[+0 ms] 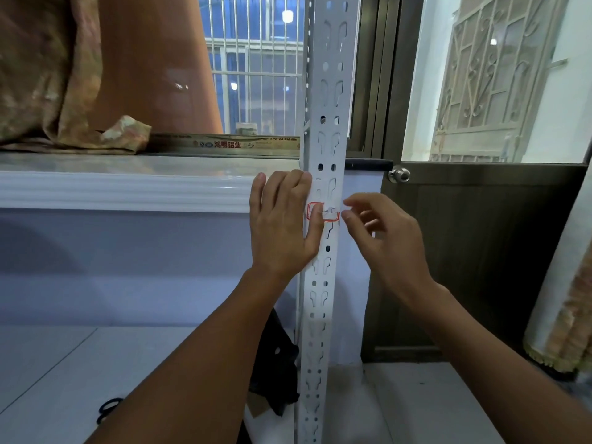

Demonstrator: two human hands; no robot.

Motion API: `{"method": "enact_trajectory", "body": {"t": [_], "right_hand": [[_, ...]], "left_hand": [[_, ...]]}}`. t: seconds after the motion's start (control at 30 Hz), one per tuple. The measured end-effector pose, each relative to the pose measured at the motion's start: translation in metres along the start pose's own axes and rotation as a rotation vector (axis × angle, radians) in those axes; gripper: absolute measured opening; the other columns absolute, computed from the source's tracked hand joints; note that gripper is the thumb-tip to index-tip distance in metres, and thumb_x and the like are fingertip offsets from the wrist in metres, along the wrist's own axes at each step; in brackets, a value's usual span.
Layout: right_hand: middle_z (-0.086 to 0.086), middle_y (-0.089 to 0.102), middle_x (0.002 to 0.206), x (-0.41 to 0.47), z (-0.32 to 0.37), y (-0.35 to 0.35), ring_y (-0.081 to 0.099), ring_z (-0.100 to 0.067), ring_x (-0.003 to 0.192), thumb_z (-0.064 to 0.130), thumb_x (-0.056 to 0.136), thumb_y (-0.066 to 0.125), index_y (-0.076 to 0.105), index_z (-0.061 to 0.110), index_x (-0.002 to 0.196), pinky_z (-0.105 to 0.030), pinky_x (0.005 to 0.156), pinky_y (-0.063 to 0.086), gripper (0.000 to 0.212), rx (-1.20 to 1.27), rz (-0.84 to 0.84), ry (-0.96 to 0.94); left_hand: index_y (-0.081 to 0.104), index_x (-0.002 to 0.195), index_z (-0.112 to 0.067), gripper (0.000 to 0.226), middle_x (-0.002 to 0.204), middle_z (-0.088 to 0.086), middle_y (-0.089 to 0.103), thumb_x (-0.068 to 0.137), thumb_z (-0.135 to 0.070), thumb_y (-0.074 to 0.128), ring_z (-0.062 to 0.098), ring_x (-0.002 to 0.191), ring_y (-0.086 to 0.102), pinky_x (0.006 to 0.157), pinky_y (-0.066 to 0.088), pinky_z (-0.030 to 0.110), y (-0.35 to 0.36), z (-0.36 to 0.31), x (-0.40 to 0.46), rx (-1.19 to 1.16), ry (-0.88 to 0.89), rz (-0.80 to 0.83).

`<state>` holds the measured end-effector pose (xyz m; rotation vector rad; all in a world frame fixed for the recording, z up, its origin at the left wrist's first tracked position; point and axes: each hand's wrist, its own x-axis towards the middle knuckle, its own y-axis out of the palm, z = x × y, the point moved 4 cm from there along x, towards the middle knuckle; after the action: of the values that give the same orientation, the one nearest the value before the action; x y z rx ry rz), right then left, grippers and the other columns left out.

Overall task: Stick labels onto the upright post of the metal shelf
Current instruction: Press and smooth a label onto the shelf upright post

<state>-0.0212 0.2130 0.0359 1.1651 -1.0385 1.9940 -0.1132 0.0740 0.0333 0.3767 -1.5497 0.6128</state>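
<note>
A window with white bars (256,65) looked out on a blue evening, and a patterned curtain (48,75) hung bunched at its left onto a pale stone sill (128,165). To the right stood a dark brown door (480,251) with a round metal knob (399,174); its upper pane showed an ornate grille outside. Below the sill ran a white wall and a white tiled floor (64,363), with a black loop, perhaps scissors (109,410), lying on it and a black bag (275,363) slumped against the foot of the post.

The white perforated upright post (326,155) of the shelf rose through the middle of the view. A white label with a red border (323,212) lay across the post at about hand height. The left hand (282,225) lay flat against the post's left edge, fingers straight, its thumb pressing on the label's left part. The right hand (381,232) hovered just right of the post, its fingers loosely curled, forefinger and thumb tips at the label's right end; whether they pinched it I could not tell.
</note>
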Motion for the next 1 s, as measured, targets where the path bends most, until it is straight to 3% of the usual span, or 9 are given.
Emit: {"method": "enact_trajectory", "body": {"t": [0.1,0.17,0.3,0.53,0.7,0.87,1.0], "right_hand": [[0.0,0.068,0.105,0.006,0.004,0.006,0.062,-0.004,0.087,0.017,0.094,0.069,0.07,0.01,0.114,-0.018,0.077,0.054,0.02,-0.136,0.025,-0.202],[-0.009,0.068,0.103,0.008,0.005,0.009,0.066,-0.018,0.089,0.012,0.092,0.071,0.07,0.003,0.11,-0.032,0.075,0.059,0.021,-0.276,0.044,-0.345],[-0.013,0.068,0.097,0.008,0.008,0.008,0.066,-0.027,0.084,0.011,0.091,0.072,0.07,0.0,0.104,-0.042,0.069,0.059,0.017,-0.434,0.056,-0.437],[-0.011,0.064,0.085,0.013,0.015,0.025,0.059,-0.024,0.074,0.014,0.092,0.069,0.065,0.004,0.092,-0.041,0.068,0.055,0.011,-0.518,0.009,-0.31],[-0.009,0.064,0.088,-0.006,0.008,0.028,0.059,-0.019,0.078,0.014,0.09,0.07,0.064,0.005,0.093,-0.035,0.073,0.056,0.011,-0.374,0.012,-0.191],[-0.01,0.067,0.105,-0.001,0.012,0.021,0.063,-0.019,0.095,0.013,0.093,0.069,0.069,0.003,0.112,-0.022,0.088,0.049,0.021,-0.268,-0.032,-0.253],[-0.013,0.066,0.094,0.007,0.018,0.02,0.063,-0.025,0.085,0.009,0.091,0.07,0.07,0.0,0.102,-0.032,0.075,0.056,0.015,-0.36,0.001,-0.388]], "left_hand": [[0.044,0.13,-0.016,0.042,0.131,0.009,0.062,0.102,-0.045,0.032,0.03,0.129,0.053,0.123,0.023,0.05,0.001,0.001,-0.001,0.014,0.004,-0.007],[0.046,0.13,-0.014,0.041,0.131,0.009,0.061,0.1,-0.041,0.04,0.03,0.129,0.053,0.123,0.023,0.05,0.002,0.002,-0.002,0.023,0.006,-0.01],[0.047,0.13,-0.013,0.04,0.131,0.009,0.062,0.097,-0.036,0.047,0.03,0.129,0.053,0.124,0.02,0.047,0.002,0.001,-0.002,0.032,0.01,-0.021],[0.049,0.128,-0.012,0.038,0.13,0.009,0.062,0.096,-0.033,0.049,0.03,0.128,0.054,0.124,0.018,0.045,0.0,0.001,-0.002,0.019,0.011,-0.036],[0.049,0.129,-0.013,0.038,0.131,0.008,0.062,0.096,-0.032,0.052,0.029,0.129,0.053,0.124,0.02,0.046,-0.001,0.0,-0.001,0.006,0.012,-0.026],[0.05,0.129,-0.012,0.038,0.131,0.009,0.062,0.097,-0.033,0.049,0.03,0.13,0.053,0.124,0.021,0.048,-0.001,0.0,-0.001,0.006,0.012,-0.028],[0.051,0.129,-0.011,0.038,0.132,0.009,0.061,0.097,-0.032,0.049,0.03,0.13,0.052,0.124,0.022,0.048,-0.001,0.0,-0.001,0.019,0.008,-0.02]]}}
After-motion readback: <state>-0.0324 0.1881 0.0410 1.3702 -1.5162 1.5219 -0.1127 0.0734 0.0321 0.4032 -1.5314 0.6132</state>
